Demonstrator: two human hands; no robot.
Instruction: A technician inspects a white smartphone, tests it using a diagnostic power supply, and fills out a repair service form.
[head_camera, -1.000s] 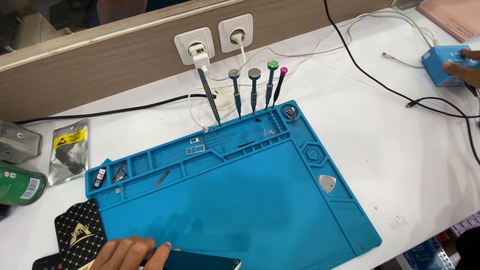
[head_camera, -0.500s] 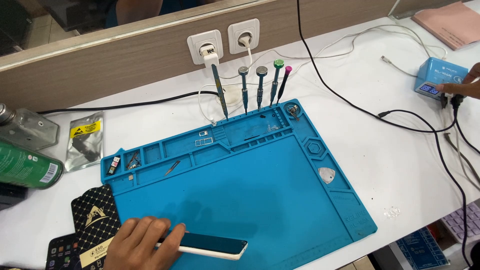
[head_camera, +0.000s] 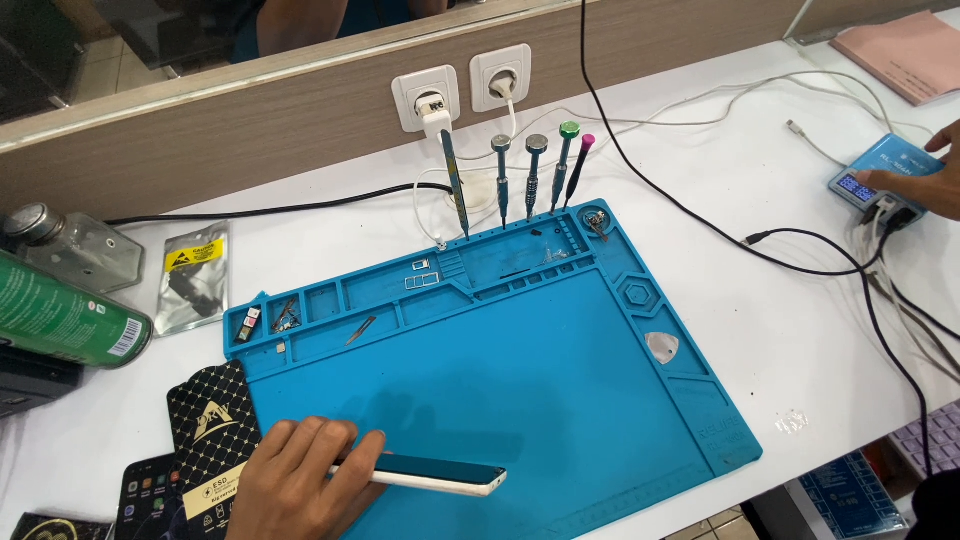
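Note:
My left hand (head_camera: 290, 485) grips a slim smartphone (head_camera: 440, 474) by its left end and holds it edge-on over the near part of the blue silicone work mat (head_camera: 520, 360). My right hand (head_camera: 925, 185) reaches far right and rests its fingers on a small blue box with a display (head_camera: 878, 178), where several cables plug in. Several screwdrivers (head_camera: 530, 180) stand upright along the mat's far edge. Small screws and parts lie in the mat's tray compartments (head_camera: 285, 318).
A green spray can (head_camera: 60, 315) and a glass bottle (head_camera: 70, 245) lie at far left. A black patterned box (head_camera: 205, 435) sits by my left hand. Two wall sockets (head_camera: 465, 90), a silver antistatic bag (head_camera: 195, 275), black cables (head_camera: 800, 240) and a pink pad (head_camera: 900, 55) are around.
The view has shifted so the mat sits more central. My left hand has brought the phone further onto the mat. My right hand stays on the blue box.

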